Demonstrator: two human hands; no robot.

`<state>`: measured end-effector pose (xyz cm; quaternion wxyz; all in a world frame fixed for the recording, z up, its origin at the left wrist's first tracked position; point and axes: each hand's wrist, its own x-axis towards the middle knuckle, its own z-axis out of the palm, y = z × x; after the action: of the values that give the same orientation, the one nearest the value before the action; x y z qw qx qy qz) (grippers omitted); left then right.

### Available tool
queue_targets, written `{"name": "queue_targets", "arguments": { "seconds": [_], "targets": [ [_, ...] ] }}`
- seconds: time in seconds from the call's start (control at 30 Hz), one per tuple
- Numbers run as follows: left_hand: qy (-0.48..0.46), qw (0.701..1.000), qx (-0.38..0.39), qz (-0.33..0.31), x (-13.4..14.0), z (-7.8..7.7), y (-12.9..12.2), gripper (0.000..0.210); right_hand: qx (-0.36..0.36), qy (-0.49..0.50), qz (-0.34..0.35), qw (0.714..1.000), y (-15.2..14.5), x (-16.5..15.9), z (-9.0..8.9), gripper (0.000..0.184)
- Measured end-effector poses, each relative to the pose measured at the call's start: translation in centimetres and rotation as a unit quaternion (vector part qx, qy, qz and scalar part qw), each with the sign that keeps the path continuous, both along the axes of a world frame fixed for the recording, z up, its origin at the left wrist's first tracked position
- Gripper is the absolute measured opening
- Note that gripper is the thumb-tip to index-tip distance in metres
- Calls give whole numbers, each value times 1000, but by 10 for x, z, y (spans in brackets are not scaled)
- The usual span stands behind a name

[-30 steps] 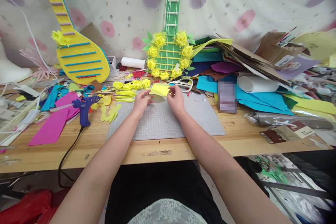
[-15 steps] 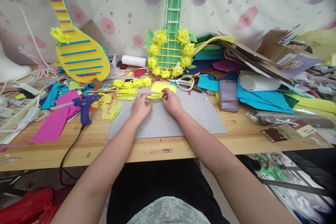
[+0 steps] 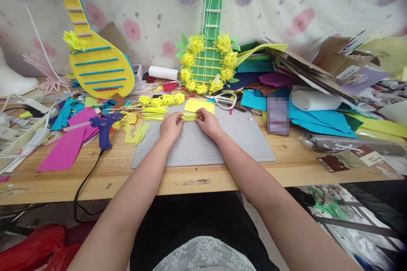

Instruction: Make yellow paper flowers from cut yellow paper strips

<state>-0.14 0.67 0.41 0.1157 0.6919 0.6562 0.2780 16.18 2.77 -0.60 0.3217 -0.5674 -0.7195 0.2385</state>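
Observation:
Between my two hands, just above the grey cutting mat, is a small folded strip of yellow paper (image 3: 189,117). My left hand (image 3: 171,127) pinches its left end, and my right hand (image 3: 207,122) pinches its right end. Right behind it lies a flat yellow sheet (image 3: 199,105). A stack of folded yellow strips (image 3: 154,113) is left of my left hand. Several yellow paper roses (image 3: 162,100) sit in a row behind that stack. White-handled scissors (image 3: 226,100) rest at the mat's back edge. The cutting mat (image 3: 203,150) extends under both hands.
A blue glue gun (image 3: 104,129) stands on the left, its cord hanging over the table edge. Pink paper (image 3: 62,150) lies beside it. A yellow cardboard instrument (image 3: 101,70) and a green one (image 3: 208,46) lean at the back. Blue sheets (image 3: 313,120) and cardboard crowd the right.
The yellow strip has turned in my fingers, so its folded face shows more plainly. My fingers have closed in on its two ends. The view has shifted slightly.

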Motion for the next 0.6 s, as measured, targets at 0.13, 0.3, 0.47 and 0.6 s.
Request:
{"name": "queue_targets", "arguments": {
  "seconds": [0.13,0.3,0.47,0.6],
  "targets": [
    [-1,1000,-7,26,4,2,2,25,-23,19,-43,999,2,-5,-2,20],
    [3,998,-16,53,9,2,2,23,-10,-20,-94,995,-1,-14,0,21],
    [12,998,-6,69,12,1,3,22,9,-67,-119,991,-4,-20,2,22],
    [7,998,2,57,12,0,3,24,9,-64,-119,991,-4,-20,3,21]
  ]
}}
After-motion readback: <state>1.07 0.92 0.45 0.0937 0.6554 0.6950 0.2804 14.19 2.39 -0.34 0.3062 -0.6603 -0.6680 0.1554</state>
